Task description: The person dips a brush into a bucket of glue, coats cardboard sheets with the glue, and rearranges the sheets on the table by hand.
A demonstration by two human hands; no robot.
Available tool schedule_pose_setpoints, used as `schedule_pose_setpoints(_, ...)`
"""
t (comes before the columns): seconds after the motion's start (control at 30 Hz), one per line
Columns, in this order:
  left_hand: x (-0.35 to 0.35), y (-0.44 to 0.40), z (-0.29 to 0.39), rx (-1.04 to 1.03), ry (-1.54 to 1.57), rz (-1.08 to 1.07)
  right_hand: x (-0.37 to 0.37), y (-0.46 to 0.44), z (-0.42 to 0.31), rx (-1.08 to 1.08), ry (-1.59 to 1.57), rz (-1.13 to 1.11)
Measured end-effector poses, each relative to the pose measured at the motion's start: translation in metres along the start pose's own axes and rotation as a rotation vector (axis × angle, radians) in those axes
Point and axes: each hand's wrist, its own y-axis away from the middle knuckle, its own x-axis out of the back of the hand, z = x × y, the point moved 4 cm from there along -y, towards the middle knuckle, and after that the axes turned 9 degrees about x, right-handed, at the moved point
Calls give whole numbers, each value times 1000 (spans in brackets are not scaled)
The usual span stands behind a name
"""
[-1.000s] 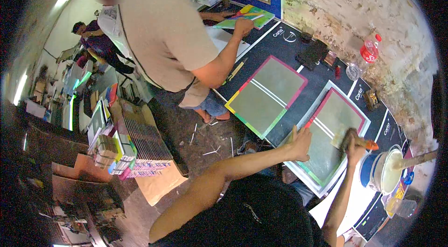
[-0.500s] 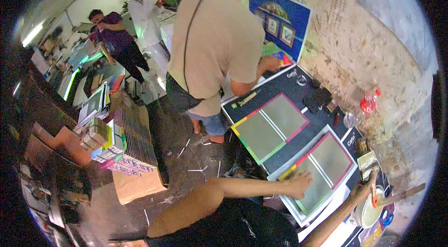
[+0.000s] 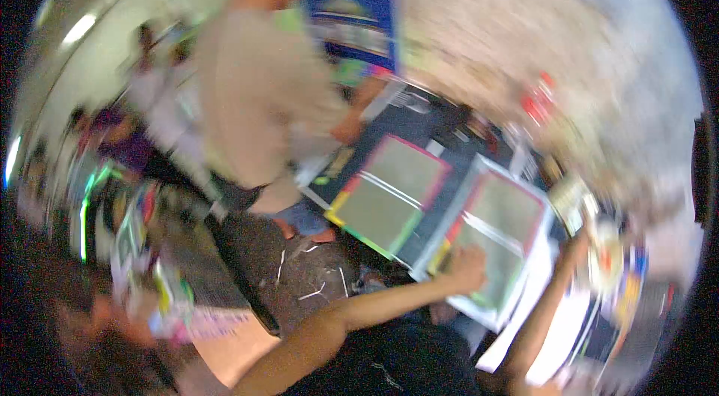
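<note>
My left hand (image 3: 466, 269) rests with curled fingers on the near grey panel of a book cover (image 3: 490, 239). This cover has two grey boards, pale strips between them and coloured edges, and lies on a larger pale sheet. Whether the fingers pinch anything is hidden. My right hand (image 3: 583, 230) is reaching out at the right, beside a pale box-like object (image 3: 571, 201) and close to a white bucket (image 3: 605, 265). Motion blur smears its fingers, so I cannot make out what they hold. A second similar cover (image 3: 389, 190) lies to the left.
A co-worker in a beige shirt (image 3: 251, 96) stands at the table's far left. Against the stained wall is a red-labelled bottle (image 3: 539, 100). White sheets (image 3: 543, 329) lie under my right arm. White scraps (image 3: 314, 291) litter the dark floor.
The view has swung, so the table and co-worker sit further left, and it is now blurred. My right hand has moved away from the bucket toward the pale box-like object. My left hand stays on the cover.
</note>
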Motion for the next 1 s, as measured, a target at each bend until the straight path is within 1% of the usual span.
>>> schedule_pose_setpoints(0.03,-6,-1,-5,-11,11,11,15,-3,13,111,268,-31)
schedule_pose_setpoints(0.07,-18,-1,-6,-58,28,-25,12,4,11,220,574,-34)
schedule_pose_setpoints(0.1,-24,4,-8,-88,-86,123,12,13,9,320,855,-2)
schedule_pose_setpoints(0.13,-20,6,-10,-110,-89,64,-5,19,7,299,798,-61)
schedule_pose_setpoints(0.17,-16,7,-8,-167,-42,62,17,11,41,344,840,-146)
schedule_pose_setpoints(0.23,-15,5,-8,-177,-105,41,16,30,77,396,857,-410)
schedule_pose_setpoints(0.3,-8,6,-5,-239,-128,63,-12,45,60,652,1089,-785)
schedule_pose_setpoints(0.37,-3,6,-5,-280,-160,59,43,-20,115,618,1184,-731)
schedule_pose_setpoints(0.4,-4,5,-4,-293,-172,52,46,-50,105,402,1273,-636)
schedule_pose_setpoints(0.43,-4,4,-3,-303,-180,52,36,-67,79,340,1360,-536)
schedule_pose_setpoints(0.47,-5,5,-3,-320,-193,55,20,-76,53,498,1399,-447)
schedule_pose_setpoints(0.5,-5,6,-5,-333,-205,65,11,-83,43,601,1466,-442)
schedule_pose_setpoints(0.53,-4,3,-4,-341,-213,84,13,-89,50,607,1340,-471)
schedule_pose_setpoints(0.57,-5,-1,-2,-327,-223,34,11,-91,59,612,1210,-505)
schedule_pose_setpoints(0.6,-1,0,-1,-307,-237,-21,-14,-74,52,650,1076,-787)
schedule_pose_setpoints(0.63,0,-1,-3,-285,-257,-74,-28,-67,62,431,971,-1098)
schedule_pose_setpoints(0.67,-7,-2,-8,-316,-217,2,-28,-78,73,504,1026,-1102)
schedule_pose_setpoints(0.7,-8,-4,-6,-304,-205,-10,-25,-81,86,565,1070,-1103)
schedule_pose_setpoints(0.77,-6,0,-5,-280,-188,-52,-34,-112,79,393,1381,-1034)
schedule_pose_setpoints(0.8,-6,-2,-5,-278,-180,-47,-39,-123,81,505,1401,-879)
schedule_pose_setpoints(0.9,-7,-4,-8,-282,-179,-44,-76,-109,88,766,975,-1124)
schedule_pose_setpoints(1.0,-11,-2,-6,-282,-183,-60,-90,-92,122,432,899,-1392)
